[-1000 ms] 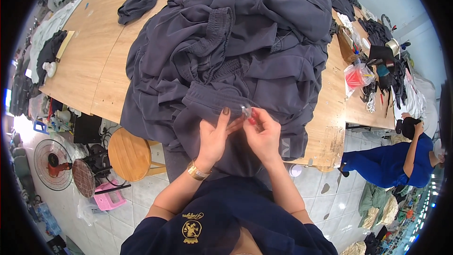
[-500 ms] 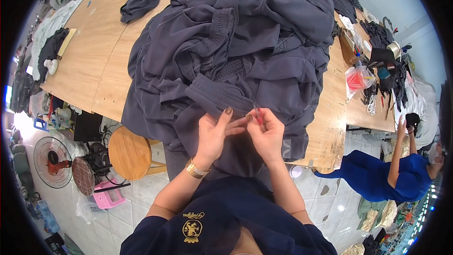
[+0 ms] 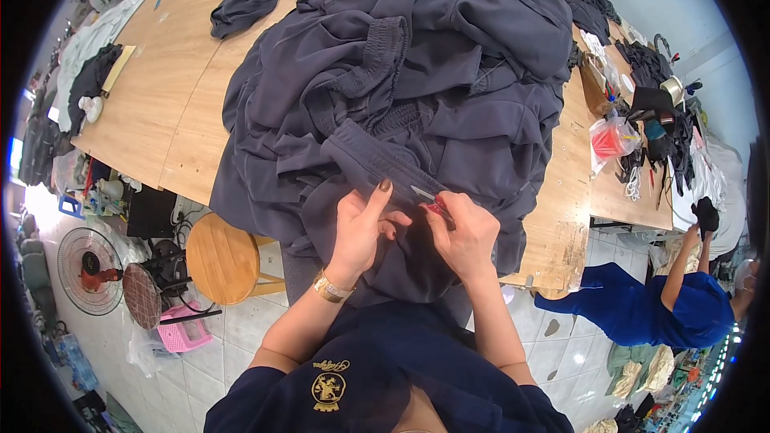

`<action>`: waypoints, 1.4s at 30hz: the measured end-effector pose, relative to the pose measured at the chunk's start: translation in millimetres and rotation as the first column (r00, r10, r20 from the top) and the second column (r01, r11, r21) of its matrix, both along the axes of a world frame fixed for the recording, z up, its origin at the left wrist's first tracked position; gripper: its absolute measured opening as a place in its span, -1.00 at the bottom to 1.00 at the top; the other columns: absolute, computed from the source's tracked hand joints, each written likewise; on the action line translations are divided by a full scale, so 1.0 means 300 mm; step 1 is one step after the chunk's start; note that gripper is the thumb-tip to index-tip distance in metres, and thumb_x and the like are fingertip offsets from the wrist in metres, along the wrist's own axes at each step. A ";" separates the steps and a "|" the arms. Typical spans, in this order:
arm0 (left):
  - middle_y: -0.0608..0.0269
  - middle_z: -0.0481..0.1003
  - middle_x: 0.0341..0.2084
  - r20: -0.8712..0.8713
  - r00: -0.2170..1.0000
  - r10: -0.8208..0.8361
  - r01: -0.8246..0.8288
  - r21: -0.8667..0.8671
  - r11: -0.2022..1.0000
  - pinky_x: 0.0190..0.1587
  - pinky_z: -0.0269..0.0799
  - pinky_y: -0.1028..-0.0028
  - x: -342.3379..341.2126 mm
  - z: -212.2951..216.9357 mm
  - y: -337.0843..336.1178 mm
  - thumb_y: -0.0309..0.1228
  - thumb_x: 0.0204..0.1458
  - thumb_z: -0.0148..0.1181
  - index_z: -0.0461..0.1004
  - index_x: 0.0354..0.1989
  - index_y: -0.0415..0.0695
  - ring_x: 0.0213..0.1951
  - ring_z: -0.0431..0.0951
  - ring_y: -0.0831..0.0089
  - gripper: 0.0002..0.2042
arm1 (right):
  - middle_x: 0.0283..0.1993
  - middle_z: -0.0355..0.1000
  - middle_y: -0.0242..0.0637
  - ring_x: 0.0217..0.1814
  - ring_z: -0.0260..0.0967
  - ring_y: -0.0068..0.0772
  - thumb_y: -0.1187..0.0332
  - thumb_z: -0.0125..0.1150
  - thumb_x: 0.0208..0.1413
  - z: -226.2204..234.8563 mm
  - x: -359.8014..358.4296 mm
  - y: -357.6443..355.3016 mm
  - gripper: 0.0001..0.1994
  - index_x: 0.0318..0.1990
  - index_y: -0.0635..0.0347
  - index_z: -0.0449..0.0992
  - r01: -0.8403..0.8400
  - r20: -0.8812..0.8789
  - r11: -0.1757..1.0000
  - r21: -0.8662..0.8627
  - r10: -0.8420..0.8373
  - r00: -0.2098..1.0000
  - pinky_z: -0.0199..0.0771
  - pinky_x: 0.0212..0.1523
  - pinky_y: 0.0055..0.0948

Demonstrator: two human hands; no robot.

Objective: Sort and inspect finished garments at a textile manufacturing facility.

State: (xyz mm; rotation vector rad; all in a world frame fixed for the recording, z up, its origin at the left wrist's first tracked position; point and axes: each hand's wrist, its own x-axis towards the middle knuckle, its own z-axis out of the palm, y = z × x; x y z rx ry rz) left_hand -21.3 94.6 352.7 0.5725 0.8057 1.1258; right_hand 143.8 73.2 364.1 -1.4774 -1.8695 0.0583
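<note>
A large heap of dark grey garments (image 3: 497, 24) with gathered elastic bands lies in front of me. My left hand (image 3: 361, 224) rests against the nearest garment, just below its stitched band (image 3: 377, 156). Its thumb is stretched out and stands apart from the other fingers, which are bent. My right hand (image 3: 467, 232) is closed around small red-handled thread snips (image 3: 423, 193). Their pale metal tip points up and left, over the band's right end. Part of the handle is hidden by my fingers.
Beneath the heap is a wooden table (image 3: 188, 104), with a small dark cloth piece (image 3: 247, 4) at far left. To the right are a clear bag with red contents (image 3: 613, 138) and a person in blue (image 3: 642, 297). A round stool (image 3: 222, 258) and a fan (image 3: 91, 271) stand left.
My right hand has turned and shifted slightly right, so the snips' metal tip now points up-left. My left hand's fingers have curled in more. The person in blue has lowered their hands.
</note>
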 end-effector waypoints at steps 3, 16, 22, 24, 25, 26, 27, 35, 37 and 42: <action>0.16 0.51 -0.35 -0.001 1.000 0.014 -0.014 0.005 1.000 -0.65 0.36 0.70 0.007 0.009 -0.004 -0.26 0.17 0.09 0.36 -0.21 -0.25 -0.53 0.57 0.45 -0.74 | -0.54 0.36 -0.37 -0.61 0.31 -0.30 0.29 0.34 -0.13 0.001 0.005 0.000 -0.78 -0.35 0.13 0.47 -0.019 0.029 1.000 0.011 0.019 0.999 0.23 -0.56 -0.42; 0.16 0.55 -0.35 -0.101 0.995 0.001 0.008 0.082 0.997 -0.63 0.36 0.70 0.008 0.002 -0.012 -0.28 0.20 0.03 0.42 -0.21 -0.21 -0.52 0.58 0.46 -0.77 | -0.55 0.35 -0.42 -0.61 0.30 -0.36 0.23 0.33 -0.10 0.018 0.004 0.010 -0.78 -0.34 0.09 0.47 -0.039 0.085 0.999 0.005 0.038 0.996 0.21 -0.56 -0.45; 0.16 0.55 -0.36 -0.173 0.985 0.013 0.009 0.126 0.992 -0.63 0.37 0.69 0.008 -0.006 -0.012 -0.29 0.20 0.04 0.42 -0.22 -0.24 -0.51 0.59 0.45 -0.77 | -0.54 0.40 -0.35 -0.60 0.35 -0.32 0.25 0.33 -0.08 0.022 0.007 0.014 -0.79 -0.37 0.13 0.47 -0.065 -0.069 0.995 -0.079 0.060 0.996 0.29 -0.54 -0.42; 0.19 0.54 -0.39 -0.111 0.994 0.007 -0.001 0.058 0.998 -0.63 0.35 0.68 0.005 -0.002 -0.008 -0.27 0.20 0.04 0.42 -0.25 -0.22 -0.53 0.58 0.46 -0.77 | -0.51 0.43 -0.32 -0.59 0.37 -0.31 0.26 0.33 -0.07 0.039 0.006 0.003 -0.79 -0.37 0.16 0.48 -0.050 -0.294 0.973 -0.224 -0.019 0.956 0.32 -0.53 -0.41; 0.19 0.54 -0.39 -0.110 0.994 0.008 -0.001 0.058 0.998 -0.63 0.35 0.68 0.004 0.000 -0.006 -0.27 0.20 0.04 0.42 -0.25 -0.22 -0.53 0.58 0.46 -0.77 | -0.50 0.44 -0.31 -0.60 0.38 -0.33 0.26 0.34 -0.08 0.032 0.015 0.002 -0.78 -0.35 0.17 0.49 -0.056 -0.280 0.974 -0.221 -0.008 0.960 0.32 -0.53 -0.43; 0.21 0.52 -0.41 -0.057 0.998 -0.001 0.003 0.029 1.000 -0.64 0.35 0.69 0.002 0.001 -0.004 -0.27 0.18 0.08 0.41 -0.25 -0.23 -0.53 0.57 0.46 -0.77 | -0.50 0.44 -0.31 -0.60 0.38 -0.33 0.26 0.34 -0.08 0.032 0.018 0.003 -0.78 -0.35 0.17 0.49 -0.057 -0.281 0.974 -0.221 -0.008 0.960 0.32 -0.53 -0.43; 0.23 0.51 -0.42 -0.002 1.000 -0.008 0.008 0.001 1.000 -0.64 0.34 0.69 0.000 0.003 -0.002 -0.27 0.16 0.11 0.40 -0.26 -0.23 -0.53 0.57 0.46 -0.76 | -0.50 0.44 -0.32 -0.59 0.38 -0.33 0.25 0.33 -0.08 0.032 0.020 0.006 -0.78 -0.35 0.16 0.49 -0.070 -0.210 0.983 -0.168 0.034 0.977 0.32 -0.52 -0.43; 0.25 0.50 -0.46 0.000 1.000 -0.026 0.026 -0.006 1.000 -0.65 0.33 0.70 -0.009 0.005 0.000 -0.27 0.16 0.11 0.39 -0.30 -0.21 -0.55 0.55 0.47 -0.78 | -0.50 0.43 -0.37 -0.55 0.37 -0.28 0.23 0.32 -0.08 0.025 0.020 0.005 -0.78 -0.35 0.12 0.47 -0.111 -0.038 0.987 -0.115 0.107 0.994 0.30 -0.50 -0.40; 0.25 0.50 -0.46 -0.006 1.000 -0.024 0.024 -0.005 1.000 -0.65 0.32 0.70 -0.009 0.006 -0.001 -0.27 0.16 0.11 0.39 -0.30 -0.21 -0.56 0.55 0.47 -0.77 | -0.50 0.42 -0.37 -0.56 0.37 -0.28 0.24 0.32 -0.08 0.027 0.022 0.004 -0.78 -0.34 0.12 0.46 -0.114 -0.020 0.984 -0.136 0.112 0.994 0.30 -0.50 -0.40; 0.24 0.54 -0.46 -0.077 0.997 -0.015 0.018 0.041 0.999 -0.63 0.31 0.70 -0.007 0.004 -0.004 -0.21 0.19 0.05 0.42 -0.30 -0.17 -0.58 0.54 0.54 -0.75 | -0.51 0.41 -0.36 -0.56 0.37 -0.28 0.25 0.31 -0.08 0.034 0.021 0.005 -0.78 -0.35 0.12 0.45 -0.124 -0.025 0.984 -0.131 0.122 0.992 0.30 -0.51 -0.39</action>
